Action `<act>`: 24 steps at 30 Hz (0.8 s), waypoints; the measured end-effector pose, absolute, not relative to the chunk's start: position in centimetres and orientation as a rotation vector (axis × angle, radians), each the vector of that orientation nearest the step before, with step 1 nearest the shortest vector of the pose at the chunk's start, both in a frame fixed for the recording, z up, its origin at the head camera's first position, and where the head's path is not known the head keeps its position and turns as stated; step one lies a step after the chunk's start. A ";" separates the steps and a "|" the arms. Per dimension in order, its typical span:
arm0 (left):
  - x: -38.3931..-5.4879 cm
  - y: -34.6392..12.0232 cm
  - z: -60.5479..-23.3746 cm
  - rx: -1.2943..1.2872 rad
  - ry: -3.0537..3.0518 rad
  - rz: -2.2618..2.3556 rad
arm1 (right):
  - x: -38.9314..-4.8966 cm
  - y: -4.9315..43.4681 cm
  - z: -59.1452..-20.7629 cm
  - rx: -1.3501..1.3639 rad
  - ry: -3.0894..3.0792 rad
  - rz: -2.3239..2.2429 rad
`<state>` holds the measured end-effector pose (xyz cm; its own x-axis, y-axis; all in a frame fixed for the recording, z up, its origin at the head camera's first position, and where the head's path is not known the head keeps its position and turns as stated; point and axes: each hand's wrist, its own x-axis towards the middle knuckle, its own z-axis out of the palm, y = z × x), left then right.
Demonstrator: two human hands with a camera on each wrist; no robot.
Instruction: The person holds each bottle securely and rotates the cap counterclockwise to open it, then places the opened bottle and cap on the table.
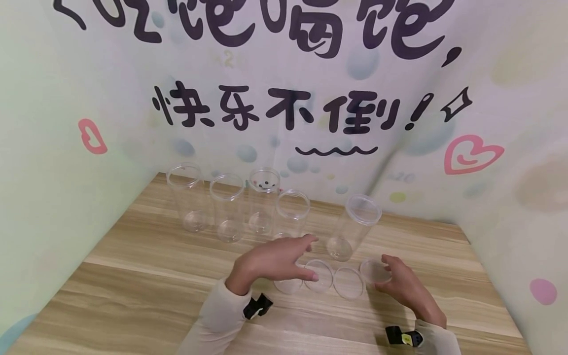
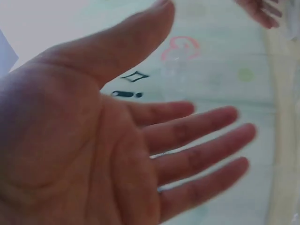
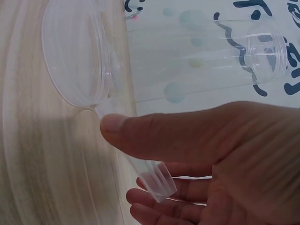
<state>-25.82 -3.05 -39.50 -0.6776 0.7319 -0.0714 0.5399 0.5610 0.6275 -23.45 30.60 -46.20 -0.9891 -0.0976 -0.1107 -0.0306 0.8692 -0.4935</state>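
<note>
My right hand (image 1: pixel 406 286) pinches a clear plastic lid (image 1: pixel 372 272) at the right end of a row of lids. In the right wrist view the thumb lies on one side of this lid (image 3: pixel 157 180), the fingers on the other. My left hand (image 1: pixel 272 259) is over the left part of the row, holding nothing; its fingers are spread and straight in the left wrist view. Three clear lids lie flat, a left one (image 1: pixel 286 287) partly behind the left hand, a middle one (image 1: pixel 323 286) and one further right (image 1: pixel 349 283). Behind them a clear jar (image 1: pixel 350 229) wears a lid.
Several tall clear jars stand at the back left: a leftmost one (image 1: pixel 184 199), then another (image 1: pixel 227 209), one near the wall (image 1: pixel 264 204), and one (image 1: pixel 290 217) partly behind the left hand. A printed cloth wall (image 1: pixel 248 143) borders the wooden table (image 1: pixel 146 286).
</note>
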 end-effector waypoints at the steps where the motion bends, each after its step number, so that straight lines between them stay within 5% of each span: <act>1: -26.0 -2.6 -39.8 1.054 2.469 0.876 | -23.4 30.6 -46.2 -0.101 2.907 -0.767; 24: -28.1 2.7 -44.0 0.948 2.563 1.302 | -23.8 31.0 -47.1 -0.202 2.960 -0.718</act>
<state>-28.10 2.73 -43.98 -0.7977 0.5782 0.1716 0.4796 0.4356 0.7617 -23.77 30.95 -47.05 -0.9873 -0.1491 -0.0547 -0.1075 0.8808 -0.4611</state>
